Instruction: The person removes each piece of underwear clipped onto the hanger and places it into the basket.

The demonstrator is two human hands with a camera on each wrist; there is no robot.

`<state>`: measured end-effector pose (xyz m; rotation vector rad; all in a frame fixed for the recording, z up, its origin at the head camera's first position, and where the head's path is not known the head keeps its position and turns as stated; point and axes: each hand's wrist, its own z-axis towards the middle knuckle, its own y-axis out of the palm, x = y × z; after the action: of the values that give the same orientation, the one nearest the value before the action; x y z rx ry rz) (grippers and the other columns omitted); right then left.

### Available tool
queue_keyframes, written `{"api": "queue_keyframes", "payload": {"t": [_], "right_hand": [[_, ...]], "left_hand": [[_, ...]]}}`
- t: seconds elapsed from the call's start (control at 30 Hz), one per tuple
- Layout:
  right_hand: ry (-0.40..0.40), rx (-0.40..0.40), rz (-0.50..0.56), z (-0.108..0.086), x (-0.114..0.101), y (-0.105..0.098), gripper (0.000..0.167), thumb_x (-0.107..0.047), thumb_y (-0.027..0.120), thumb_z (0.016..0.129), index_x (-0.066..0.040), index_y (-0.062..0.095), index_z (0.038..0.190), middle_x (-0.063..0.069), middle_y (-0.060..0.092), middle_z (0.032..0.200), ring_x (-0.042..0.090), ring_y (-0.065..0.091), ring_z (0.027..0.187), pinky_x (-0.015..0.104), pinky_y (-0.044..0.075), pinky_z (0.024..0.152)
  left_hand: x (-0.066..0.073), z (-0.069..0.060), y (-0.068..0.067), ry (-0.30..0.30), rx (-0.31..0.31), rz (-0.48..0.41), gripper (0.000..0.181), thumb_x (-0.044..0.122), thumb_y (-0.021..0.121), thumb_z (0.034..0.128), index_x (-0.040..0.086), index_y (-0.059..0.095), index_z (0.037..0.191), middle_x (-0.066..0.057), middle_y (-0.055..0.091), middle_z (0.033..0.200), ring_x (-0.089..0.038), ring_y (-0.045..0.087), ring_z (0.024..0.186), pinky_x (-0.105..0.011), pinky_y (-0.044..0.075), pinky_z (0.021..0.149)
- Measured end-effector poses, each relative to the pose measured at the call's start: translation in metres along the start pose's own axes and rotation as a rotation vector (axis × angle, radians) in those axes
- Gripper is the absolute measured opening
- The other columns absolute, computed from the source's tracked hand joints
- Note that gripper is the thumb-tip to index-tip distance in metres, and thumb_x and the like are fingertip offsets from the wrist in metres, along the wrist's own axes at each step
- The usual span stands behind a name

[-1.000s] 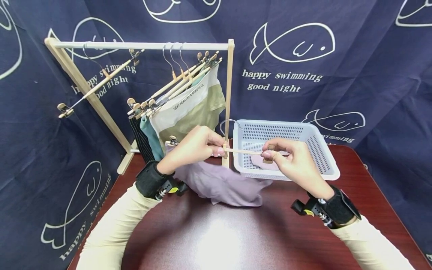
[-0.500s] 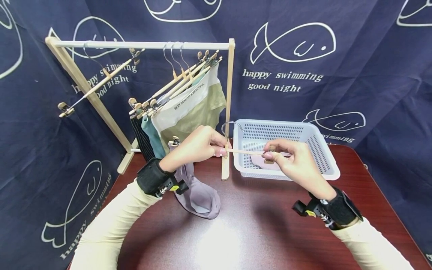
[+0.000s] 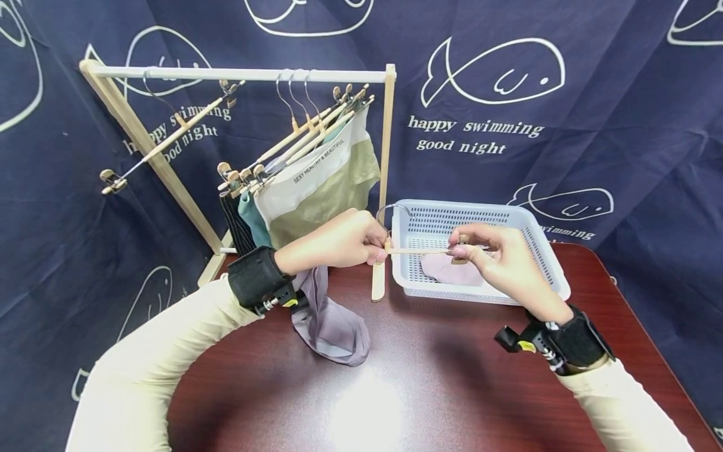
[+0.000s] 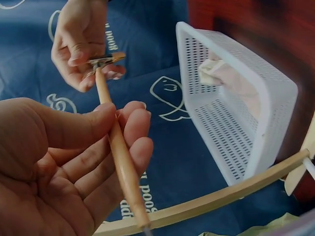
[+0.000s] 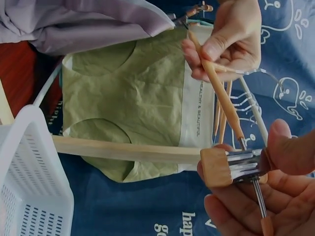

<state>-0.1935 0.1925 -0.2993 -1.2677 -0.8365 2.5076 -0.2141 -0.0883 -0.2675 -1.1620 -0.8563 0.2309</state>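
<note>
A wooden clip hanger with a metal hook is held level above the table. My left hand pinches its bar near the middle, thumb against fingers, as the left wrist view shows. At the bar's right end, my right hand holds the wooden clip between thumb and fingers. From the bar's other end a greyish-purple garment hangs down towards the table, below my left wrist. In the right wrist view that garment meets the far clip. My left forearm hides its upper part in the head view.
A wooden rack stands at the back left, bearing several hangers with clothes, among them olive-and-white underpants. One bare hanger hangs on its left. Behind my right hand sits a pale blue basket with a light pink cloth inside.
The purple garment was swung out to the right beneath my hands; it now hangs down at the left. Both hands and the hanger have shifted slightly right.
</note>
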Motion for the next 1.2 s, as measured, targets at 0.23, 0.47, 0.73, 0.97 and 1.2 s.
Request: {"api": "queue_keyframes", "payload": {"t": [0.23, 0.47, 0.73, 0.97, 1.2], "right_hand": [[-0.015, -0.095, -0.021, 0.01, 0.007, -0.013, 0.016, 0.003, 0.072, 0.087, -0.008, 0.073, 0.098, 0.003, 0.072, 0.089, 0.007, 0.069, 0.077, 0.016, 0.048, 0.072], [-0.067, -0.16, -0.144, 0.029, 0.009, -0.025, 0.02, -0.006, 0.074, 0.088, -0.014, 0.073, 0.106, -0.004, 0.072, 0.093, 0.003, 0.063, 0.085, 0.014, 0.044, 0.077], [-0.111, 0.038, -0.334, 0.03, -0.008, -0.02, 0.058, -0.012, 0.079, 0.086, -0.016, 0.057, 0.14, 0.006, 0.068, 0.125, 0.022, 0.062, 0.116, 0.024, 0.042, 0.092], [-0.347, 0.373, -0.262, 0.021, -0.038, 0.002, 0.048, 0.004, 0.077, 0.082, -0.003, 0.065, 0.129, 0.011, 0.07, 0.12, 0.026, 0.063, 0.112, 0.027, 0.042, 0.104], [-0.612, 0.362, -0.159, 0.009, -0.061, 0.034, 0.028, -0.017, 0.064, 0.097, 0.006, 0.07, 0.111, 0.017, 0.072, 0.107, 0.034, 0.066, 0.1, 0.034, 0.047, 0.101]], "left_hand": [[0.005, 0.002, -0.002, -0.057, -0.105, 0.003, 0.014, 0.007, 0.069, 0.0906, 0.012, 0.074, 0.079, 0.006, 0.069, 0.063, -0.001, 0.06, 0.06, -0.018, 0.045, 0.067], [0.013, 0.006, -0.002, -0.196, -0.118, -0.106, 0.006, 0.006, 0.07, 0.0908, 0.006, 0.075, 0.087, 0.002, 0.073, 0.069, -0.007, 0.068, 0.061, -0.017, 0.048, 0.061], [0.015, 0.011, 0.0, -0.342, -0.085, -0.351, 0.006, 0.004, 0.069, 0.0913, -0.001, 0.071, 0.09, -0.009, 0.075, 0.076, -0.023, 0.074, 0.069, -0.022, 0.055, 0.058], [0.016, 0.018, 0.003, -0.499, -0.014, -0.611, 0.004, -0.003, 0.067, 0.0903, -0.008, 0.067, 0.091, -0.016, 0.072, 0.08, -0.029, 0.073, 0.071, -0.038, 0.06, 0.074], [0.014, 0.023, 0.006, -0.575, 0.02, -0.787, 0.005, -0.005, 0.063, 0.0928, -0.008, 0.061, 0.091, -0.017, 0.069, 0.08, -0.019, 0.069, 0.063, -0.037, 0.06, 0.072]]}}
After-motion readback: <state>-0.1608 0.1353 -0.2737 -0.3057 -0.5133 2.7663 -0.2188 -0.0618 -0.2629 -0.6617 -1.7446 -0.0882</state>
